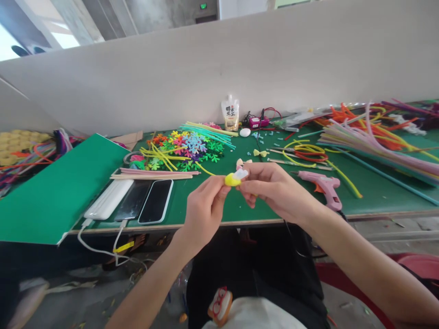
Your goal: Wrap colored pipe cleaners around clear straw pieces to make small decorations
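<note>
Above the table's front edge, my two hands meet at a small yellow and white craft piece (233,179). My left hand (206,201) is closed, its thumb and forefinger pinching the yellow end. From the other side my right hand (270,185) also pinches the piece, near its white part. A bit of pale pink shows by the right fingertips, but I cannot make out what it is. Just beyond the hands lies a small pale yellow bow (259,153). To the right of my right hand rests a pink glue gun (322,183) on the green tabletop.
Colourful snowflake-shaped pieces (195,142) and pipe cleaners (209,130) lie left of centre. A phone (156,201), a white power bank (109,198) and a green board (65,196) are at left. Pipe cleaner bundles (384,151) spread over the right. A pouch (230,114) stands behind.
</note>
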`<state>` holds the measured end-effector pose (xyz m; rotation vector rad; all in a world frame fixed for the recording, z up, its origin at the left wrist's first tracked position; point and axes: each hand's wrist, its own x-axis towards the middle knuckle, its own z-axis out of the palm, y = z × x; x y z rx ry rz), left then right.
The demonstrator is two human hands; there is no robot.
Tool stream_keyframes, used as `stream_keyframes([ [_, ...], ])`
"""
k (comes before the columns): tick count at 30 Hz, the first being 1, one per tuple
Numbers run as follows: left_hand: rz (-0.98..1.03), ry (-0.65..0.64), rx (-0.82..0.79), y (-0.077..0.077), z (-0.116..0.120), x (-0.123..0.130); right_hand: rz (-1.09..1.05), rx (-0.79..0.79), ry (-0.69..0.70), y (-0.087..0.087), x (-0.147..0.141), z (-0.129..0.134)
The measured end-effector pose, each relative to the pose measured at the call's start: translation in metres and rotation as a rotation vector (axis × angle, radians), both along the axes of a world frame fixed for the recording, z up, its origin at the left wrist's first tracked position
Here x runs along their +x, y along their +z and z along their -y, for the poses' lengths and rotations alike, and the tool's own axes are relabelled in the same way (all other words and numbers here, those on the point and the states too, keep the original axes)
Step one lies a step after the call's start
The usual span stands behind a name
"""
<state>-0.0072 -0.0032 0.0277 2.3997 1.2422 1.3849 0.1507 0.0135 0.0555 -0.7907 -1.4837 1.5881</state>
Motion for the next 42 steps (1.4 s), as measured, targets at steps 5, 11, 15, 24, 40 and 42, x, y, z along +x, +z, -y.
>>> stream_keyframes([
  [5, -0.042, -0.015, 0.055, 0.002, 0.0, -0.001, -0.033, -0.065, 0.012, -0.001, 0.001, -0.002],
  [11, -0.064, -0.038, -0.003, 0.004, 0.003, -0.003, -0.056, -0.071, 0.032, -0.003, 0.002, -0.003],
  [15, -0.076, -0.069, -0.119, 0.01, 0.006, -0.005, -0.093, -0.152, 0.12, -0.007, 0.005, -0.005],
  [24, -0.107, -0.104, -0.212, 0.014, 0.006, -0.007, -0.114, -0.172, 0.152, -0.011, 0.005, -0.007],
  [40, -0.125, -0.011, -0.342, 0.012, 0.011, 0.0, 0.157, 0.14, -0.084, -0.018, 0.0, -0.001],
  [42, -0.13, 0.004, -0.364, 0.009, 0.011, 0.001, 0.17, 0.153, -0.104, -0.02, -0.001, -0.002],
])
